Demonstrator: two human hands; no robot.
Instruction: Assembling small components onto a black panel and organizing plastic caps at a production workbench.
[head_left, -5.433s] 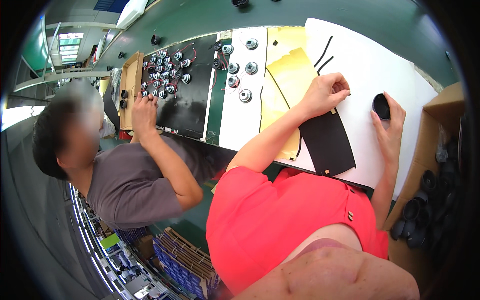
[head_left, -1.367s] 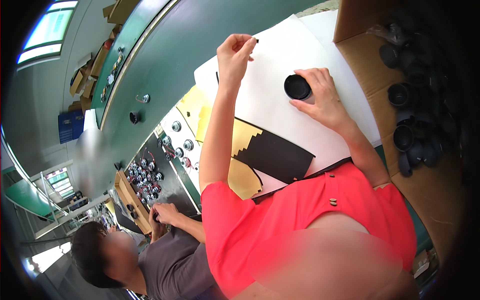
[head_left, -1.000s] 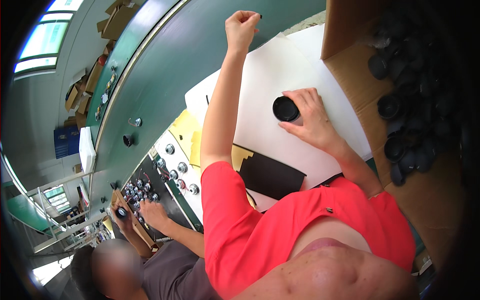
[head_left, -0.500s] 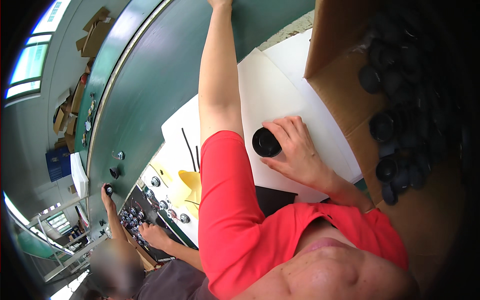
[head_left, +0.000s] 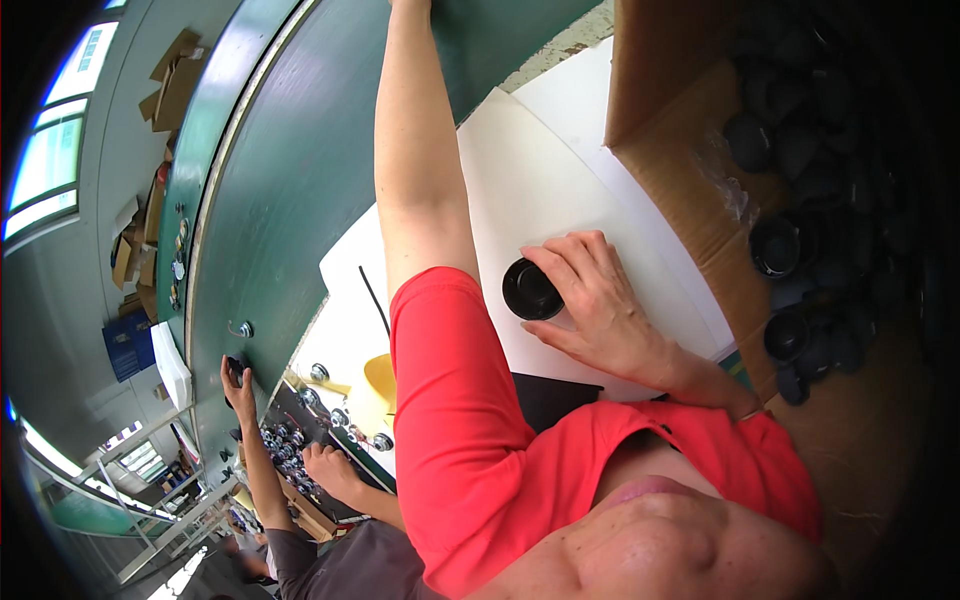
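Observation:
My right hand [head_left: 600, 305] grips the rim of a round black plastic cup [head_left: 531, 289]. The cup rests against white sheets [head_left: 530, 180], its hollow side showing, with fingers on its upper right and the thumb below. My left arm stretches away across the green work surface [head_left: 300, 170]. The left hand is cut off by the top edge, so its fingers and anything in them are hidden. Close to my right side, an open cardboard box [head_left: 690, 200] holds many similar black cups [head_left: 776, 246].
A co-worker's hand [head_left: 240, 395] touches a black part on the green surface at left; their other hand [head_left: 330, 470] is by a tray of small speaker-like parts [head_left: 290, 450]. Yellow sheet material [head_left: 380, 385] lies beside my left sleeve. Cardboard boxes [head_left: 180, 90] are stacked beyond.
My left arm has shifted left and further out at the top edge. The right hand keeps its hold on the cup. The co-worker's reaching hand has moved slightly right.

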